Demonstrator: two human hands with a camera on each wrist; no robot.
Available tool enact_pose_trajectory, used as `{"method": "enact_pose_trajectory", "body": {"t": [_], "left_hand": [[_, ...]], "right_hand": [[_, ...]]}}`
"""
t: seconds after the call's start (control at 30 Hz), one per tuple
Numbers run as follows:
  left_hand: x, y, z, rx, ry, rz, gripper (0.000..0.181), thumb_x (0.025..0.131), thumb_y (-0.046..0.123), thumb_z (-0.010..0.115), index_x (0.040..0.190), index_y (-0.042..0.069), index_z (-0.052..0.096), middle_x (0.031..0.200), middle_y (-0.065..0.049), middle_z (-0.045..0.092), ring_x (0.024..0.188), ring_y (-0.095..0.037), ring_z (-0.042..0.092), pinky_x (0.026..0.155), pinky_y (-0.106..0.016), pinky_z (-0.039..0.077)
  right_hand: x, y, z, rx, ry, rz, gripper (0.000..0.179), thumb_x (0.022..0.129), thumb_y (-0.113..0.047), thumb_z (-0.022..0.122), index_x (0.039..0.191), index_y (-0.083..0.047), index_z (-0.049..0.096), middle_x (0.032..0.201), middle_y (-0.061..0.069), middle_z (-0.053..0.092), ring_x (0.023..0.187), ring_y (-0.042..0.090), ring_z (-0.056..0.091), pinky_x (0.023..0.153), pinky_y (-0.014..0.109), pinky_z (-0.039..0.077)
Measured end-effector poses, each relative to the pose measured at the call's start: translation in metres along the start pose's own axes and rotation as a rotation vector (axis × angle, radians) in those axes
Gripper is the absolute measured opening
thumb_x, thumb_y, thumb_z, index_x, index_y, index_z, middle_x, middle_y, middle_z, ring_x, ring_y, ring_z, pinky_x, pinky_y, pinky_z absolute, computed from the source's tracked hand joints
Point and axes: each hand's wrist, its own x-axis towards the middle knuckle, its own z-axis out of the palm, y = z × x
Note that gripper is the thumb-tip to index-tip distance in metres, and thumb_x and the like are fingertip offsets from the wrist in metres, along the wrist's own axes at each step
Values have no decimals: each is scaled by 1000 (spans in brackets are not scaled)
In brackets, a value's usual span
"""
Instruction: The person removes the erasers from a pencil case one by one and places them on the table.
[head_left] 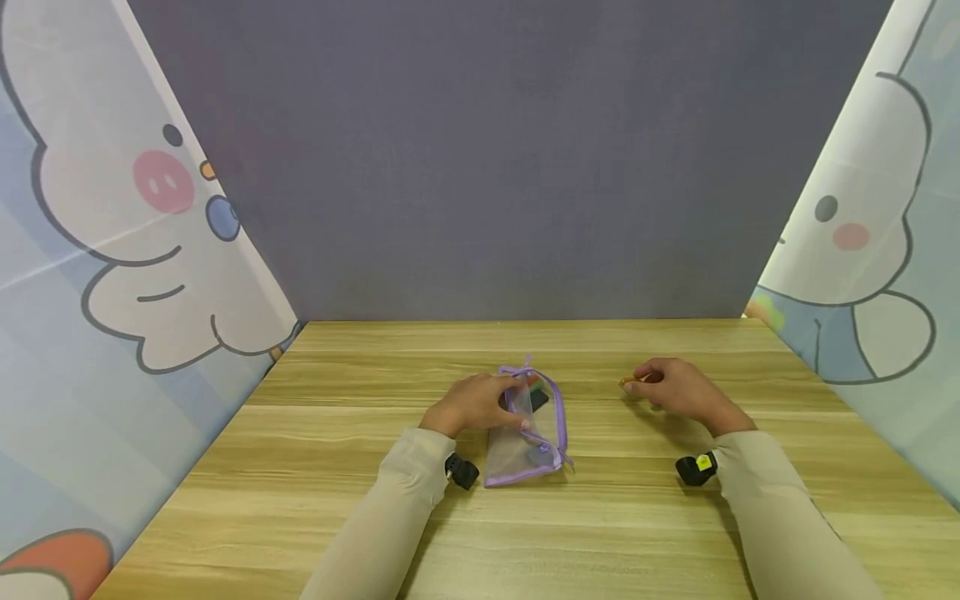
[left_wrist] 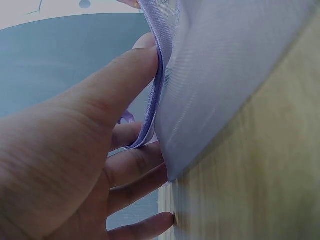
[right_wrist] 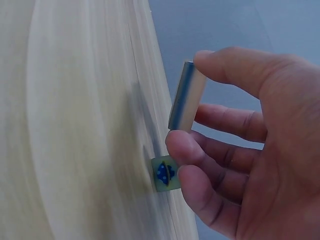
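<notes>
A sheer mesh pouch [head_left: 510, 454] with purple trim and ribbon ties lies on the table, its mouth spread. My left hand [head_left: 480, 402] holds the pouch by its mouth; in the left wrist view the thumb [left_wrist: 125, 75] lies against the purple edge [left_wrist: 157, 85]. Inside the pouch a dark piece [head_left: 538, 399] shows, with bits of red and green. To the right, my right hand [head_left: 678, 390] pinches a small, thin rectangular tile [right_wrist: 187, 95] between thumb and fingers. A second small tile [right_wrist: 165, 173] with a dark blue design appears by the lower fingertips, partly hidden.
The wooden table [head_left: 337, 467] runs back to a grey panel [head_left: 495, 167]. Cartoon-printed sheets [head_left: 97, 333] stand on both sides. A small black camera is worn at each wrist.
</notes>
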Motion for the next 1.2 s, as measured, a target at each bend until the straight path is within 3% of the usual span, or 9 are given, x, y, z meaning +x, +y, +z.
{"method": "enact_pose_trajectory", "body": {"t": [0.33,0.57,1.2], "left_hand": [[-1,1,0,4,0,-5,75,84,60,73,147,26,54,121,1,67,105,-18,62,87,-40,50],[-1,2,-2,6,-1,-10,75,83,60,74,147,25,54,125,1,66,109,-19,62,89,-41,50],[-2,3,-3,-5,-12,-24,78,83,61,74,148,24,52,132,-1,64,115,-22,61,93,-43,49]], "right_hand": [[0,-1,2,-12,-7,3,54,96,-44,66,120,4,65,108,17,69,79,19,66,73,42,53],[1,0,2,-54,9,15,55,96,-48,65,119,2,67,111,18,69,94,27,66,79,47,53],[3,-4,7,-73,25,14,47,96,-46,65,109,-1,69,103,13,71,83,21,65,73,42,52]]}}
